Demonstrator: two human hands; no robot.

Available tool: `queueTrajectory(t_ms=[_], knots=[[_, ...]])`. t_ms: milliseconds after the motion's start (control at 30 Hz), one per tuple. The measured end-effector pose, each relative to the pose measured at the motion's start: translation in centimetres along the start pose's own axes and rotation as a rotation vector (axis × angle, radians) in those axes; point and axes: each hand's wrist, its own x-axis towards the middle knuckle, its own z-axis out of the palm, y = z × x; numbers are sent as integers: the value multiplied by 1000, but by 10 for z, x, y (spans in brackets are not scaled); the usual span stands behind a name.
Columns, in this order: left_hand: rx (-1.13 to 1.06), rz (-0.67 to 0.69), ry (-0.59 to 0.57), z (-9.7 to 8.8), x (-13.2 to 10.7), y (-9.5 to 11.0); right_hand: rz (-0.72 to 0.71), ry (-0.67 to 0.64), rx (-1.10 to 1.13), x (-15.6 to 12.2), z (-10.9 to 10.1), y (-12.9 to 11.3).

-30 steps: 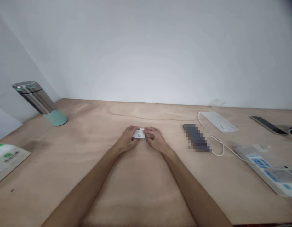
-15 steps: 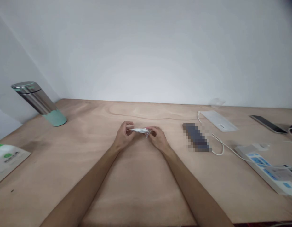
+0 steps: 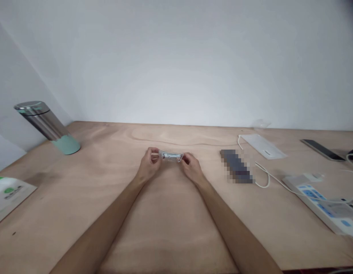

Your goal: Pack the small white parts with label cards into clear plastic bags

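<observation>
A small narrow packet in clear, shiny plastic (image 3: 171,156) spans the gap between my two hands, just above the table. It looks pale and glossy, with a thin white loop near its right end; what is inside is too small to make out. My left hand (image 3: 149,163) is closed on the packet's left end, thumb below and fingers above. At the other end, my right hand (image 3: 191,166) pinches it close to the loop.
The wooden table (image 3: 167,224) meets a pale wall. On the left are a steel and mint-green flask (image 3: 47,125) and a white-and-green packet (image 3: 10,196). To the right lie a blurred-out phone (image 3: 237,166), a white pouch (image 3: 263,146), a dark phone (image 3: 321,150), and a power strip (image 3: 321,203) with white cables.
The packet has been turned between my hands: its white printed face has given way to a shiny, clear side. Both hands stay in nearly the same place.
</observation>
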Motion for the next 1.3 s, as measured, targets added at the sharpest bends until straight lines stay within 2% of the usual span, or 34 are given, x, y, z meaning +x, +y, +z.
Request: queueTrajectory(t_ms=[167, 467, 667, 800, 900, 1067, 1300], knots=[[97, 18, -1, 0, 0, -1, 45, -15, 64, -1, 1, -1], [162, 27, 24, 2, -1, -1, 23, 16, 75, 0, 3, 5], [234, 22, 8, 3, -3, 4, 134, 51, 210, 1, 5, 2], [333, 70, -36, 2, -3, 5, 161, 76, 257, -1, 5, 1], [442, 141, -62, 0, -1, 2, 171, 79, 210, -3, 3, -1], [598, 219, -114, -2, 1, -8, 153, 101, 5, -3, 0, -5], [614, 225, -107, -2, 1, -10, 131, 55, -60, -1, 1, -4]])
